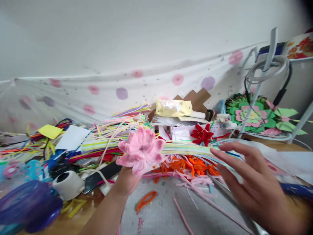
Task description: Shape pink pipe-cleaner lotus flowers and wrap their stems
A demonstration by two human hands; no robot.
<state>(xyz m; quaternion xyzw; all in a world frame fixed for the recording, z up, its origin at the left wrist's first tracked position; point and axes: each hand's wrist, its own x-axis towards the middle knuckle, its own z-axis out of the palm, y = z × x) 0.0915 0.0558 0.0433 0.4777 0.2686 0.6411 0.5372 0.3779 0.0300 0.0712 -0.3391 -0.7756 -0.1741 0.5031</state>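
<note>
Here, in the head view, our left hand (127, 181) grips one pink flower (141, 150) from below, petals up. Our right hand (254, 186) is open, fingers spread, apart from it to the right. We judge it best to hold the base gently. Beyond the hands lies one red flower (201, 133); below the pink one, one orange loop (146, 199).
</note>
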